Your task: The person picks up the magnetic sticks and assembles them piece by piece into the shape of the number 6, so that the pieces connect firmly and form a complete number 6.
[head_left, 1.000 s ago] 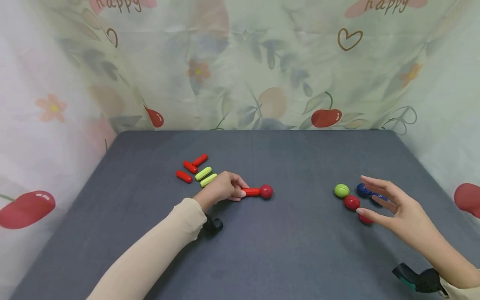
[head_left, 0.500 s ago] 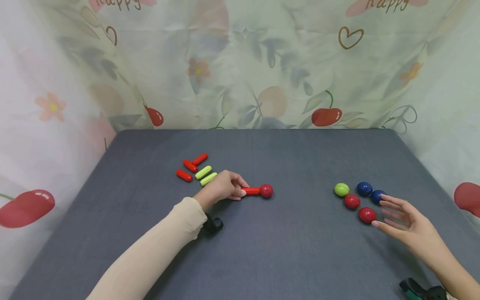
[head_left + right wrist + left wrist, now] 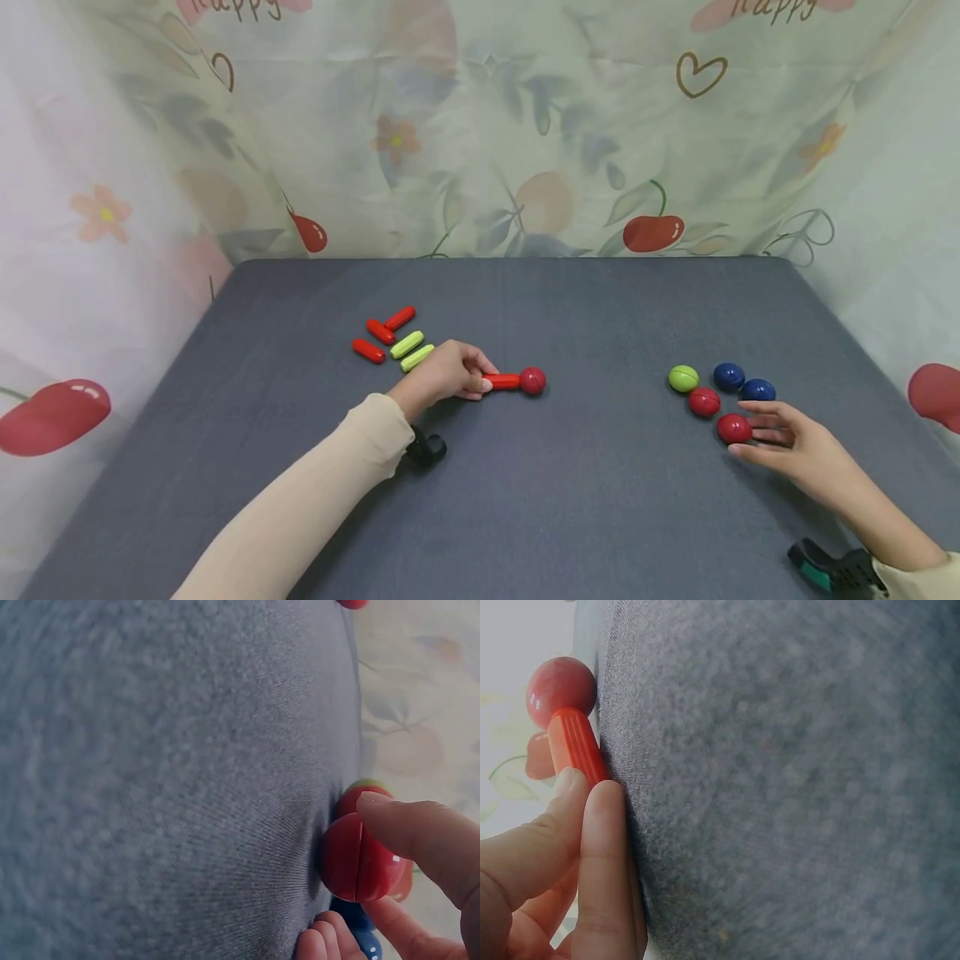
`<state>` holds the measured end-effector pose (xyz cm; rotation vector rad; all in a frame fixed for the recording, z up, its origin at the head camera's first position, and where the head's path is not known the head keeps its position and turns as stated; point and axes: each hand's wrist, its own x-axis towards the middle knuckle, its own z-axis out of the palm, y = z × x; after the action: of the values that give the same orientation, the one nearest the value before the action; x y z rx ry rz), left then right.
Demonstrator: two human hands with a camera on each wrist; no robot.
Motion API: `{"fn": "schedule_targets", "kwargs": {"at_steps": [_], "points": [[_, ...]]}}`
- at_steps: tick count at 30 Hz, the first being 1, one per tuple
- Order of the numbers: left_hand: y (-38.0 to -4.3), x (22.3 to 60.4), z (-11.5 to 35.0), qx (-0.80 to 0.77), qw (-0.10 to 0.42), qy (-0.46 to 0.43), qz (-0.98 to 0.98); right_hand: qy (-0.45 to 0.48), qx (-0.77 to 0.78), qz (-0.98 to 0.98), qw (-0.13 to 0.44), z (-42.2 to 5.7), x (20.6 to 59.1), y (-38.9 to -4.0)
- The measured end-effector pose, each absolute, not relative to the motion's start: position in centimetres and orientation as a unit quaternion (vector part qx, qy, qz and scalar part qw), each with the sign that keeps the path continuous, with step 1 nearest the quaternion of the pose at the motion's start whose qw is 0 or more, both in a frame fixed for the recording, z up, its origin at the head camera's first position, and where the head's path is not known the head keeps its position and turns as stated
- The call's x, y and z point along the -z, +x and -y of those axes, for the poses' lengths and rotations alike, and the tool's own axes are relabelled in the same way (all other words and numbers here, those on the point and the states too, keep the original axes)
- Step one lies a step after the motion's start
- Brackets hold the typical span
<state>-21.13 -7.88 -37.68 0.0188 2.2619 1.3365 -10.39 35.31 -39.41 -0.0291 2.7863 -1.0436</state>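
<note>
My left hand (image 3: 450, 372) pinches one end of a short red ridged stick (image 3: 504, 382) between thumb and fingertips, low over the table. At the stick's other end is a red ball (image 3: 532, 381), also seen in the left wrist view, where the ball (image 3: 561, 691) meets the stick's tip. On the right, my right hand (image 3: 795, 446) spreads thumb and fingers around the nearest red ball (image 3: 733, 428). In the right wrist view the thumb overlaps this grooved ball (image 3: 352, 859), with a finger at its opposite side.
Near that ball lie another red ball (image 3: 703, 402), a green ball (image 3: 683, 378) and two blue balls (image 3: 729, 377). Beyond my left hand lie several red sticks (image 3: 368, 351) and two green sticks (image 3: 407, 344). A patterned curtain (image 3: 487, 133) hangs past the grey table's (image 3: 585, 300) far edge.
My right hand first drew back toward the right from over the balls, then came forward again around the nearest red ball. The left hand stays in place with the red stick.
</note>
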Motion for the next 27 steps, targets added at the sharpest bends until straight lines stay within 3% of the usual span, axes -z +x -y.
{"fn": "schedule_targets", "kwargs": {"at_steps": [27], "points": [[-21.25, 37.88, 8.03, -0.491, 0.257, 0.013, -0.832, -0.005, 0.338, -0.936, 0.101, -34.81, 38.7, -10.99]]}}
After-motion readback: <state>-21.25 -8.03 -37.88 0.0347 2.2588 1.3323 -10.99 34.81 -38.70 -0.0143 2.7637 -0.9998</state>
